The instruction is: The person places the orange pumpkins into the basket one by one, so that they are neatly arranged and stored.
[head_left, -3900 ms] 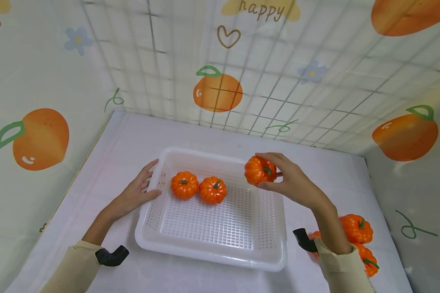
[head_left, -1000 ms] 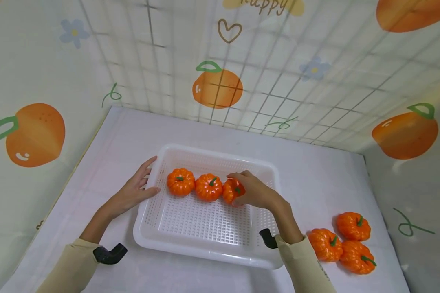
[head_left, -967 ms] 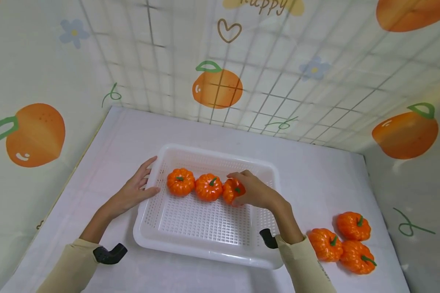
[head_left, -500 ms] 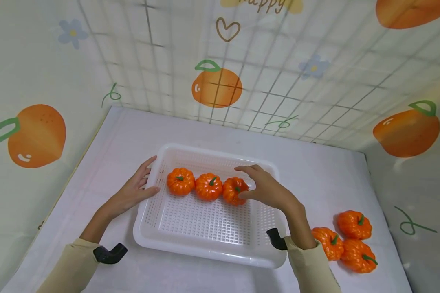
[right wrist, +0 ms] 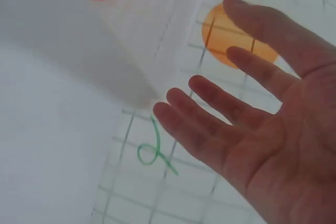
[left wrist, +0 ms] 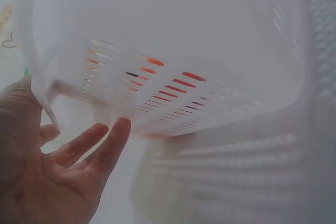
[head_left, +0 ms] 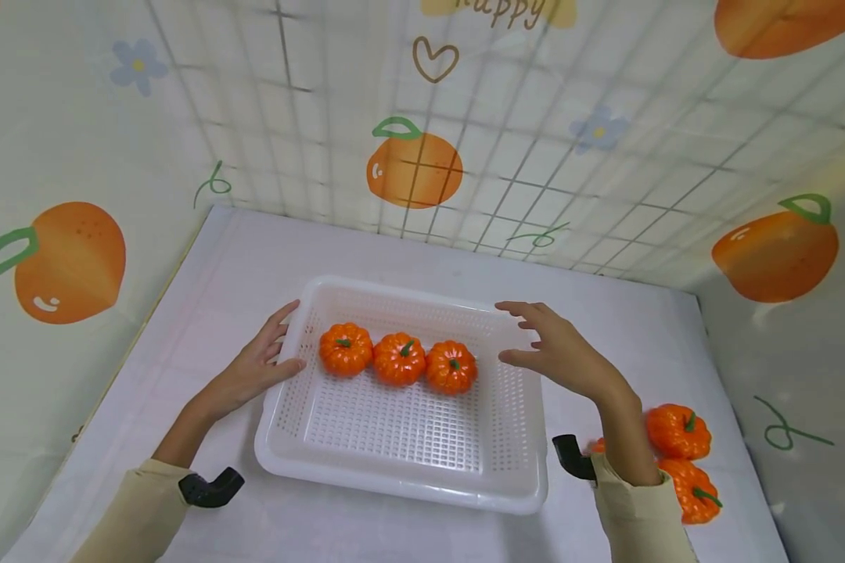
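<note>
In the head view, three orange toy pumpkins stand in a row in a white plastic basket: a left one, a middle one and a right one. My left hand rests at the basket's left side, thumb at the rim. The left wrist view shows its fingers spread loosely by the outside of the slotted basket wall. My right hand hovers over the basket's right rim, holding nothing. In the right wrist view its fingers are apart and nearly straight.
On the white table, more pumpkins sit right of the basket: a rear one, a front one and one mostly hidden behind the right forearm. A patterned curtain with a grid behind it borders the table.
My right hand set the third pumpkin down beside the middle one, let go, and moved right and up to the basket's right rim. My left hand stays at the left rim.
</note>
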Demonstrator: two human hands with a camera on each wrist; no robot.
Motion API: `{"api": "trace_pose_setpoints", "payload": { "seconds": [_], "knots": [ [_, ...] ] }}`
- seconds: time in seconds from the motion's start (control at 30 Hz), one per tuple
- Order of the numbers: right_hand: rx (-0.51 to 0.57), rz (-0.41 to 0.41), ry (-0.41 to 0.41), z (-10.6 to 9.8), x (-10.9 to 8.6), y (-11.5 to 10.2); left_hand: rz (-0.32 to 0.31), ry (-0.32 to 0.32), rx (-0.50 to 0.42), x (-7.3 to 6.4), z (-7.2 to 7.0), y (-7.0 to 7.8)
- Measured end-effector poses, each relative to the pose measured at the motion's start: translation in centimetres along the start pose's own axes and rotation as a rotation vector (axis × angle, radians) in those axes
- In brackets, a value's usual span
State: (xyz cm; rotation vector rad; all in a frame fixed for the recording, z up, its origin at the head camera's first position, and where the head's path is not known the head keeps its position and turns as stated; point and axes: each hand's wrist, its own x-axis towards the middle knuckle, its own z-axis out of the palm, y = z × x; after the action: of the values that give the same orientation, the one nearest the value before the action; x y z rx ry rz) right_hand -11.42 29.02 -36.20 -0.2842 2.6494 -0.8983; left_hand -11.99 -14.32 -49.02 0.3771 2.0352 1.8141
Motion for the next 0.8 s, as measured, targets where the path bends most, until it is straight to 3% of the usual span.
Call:
{"api": "trace_pose_setpoints", "payload": {
  "seconds": [0.43, 0.8],
  "knots": [
    [-0.075, 0.05, 0.073, -3.3, -3.6, 3.8, 0.005, -0.006, 0.003, 0.0, -0.1, -0.1],
    [-0.14, 0.196, 0.122, -5.2, -7.9, 10.3, 0.0, -0.007, 0.001, -0.1, 0.0, 0.2]
  ]
}}
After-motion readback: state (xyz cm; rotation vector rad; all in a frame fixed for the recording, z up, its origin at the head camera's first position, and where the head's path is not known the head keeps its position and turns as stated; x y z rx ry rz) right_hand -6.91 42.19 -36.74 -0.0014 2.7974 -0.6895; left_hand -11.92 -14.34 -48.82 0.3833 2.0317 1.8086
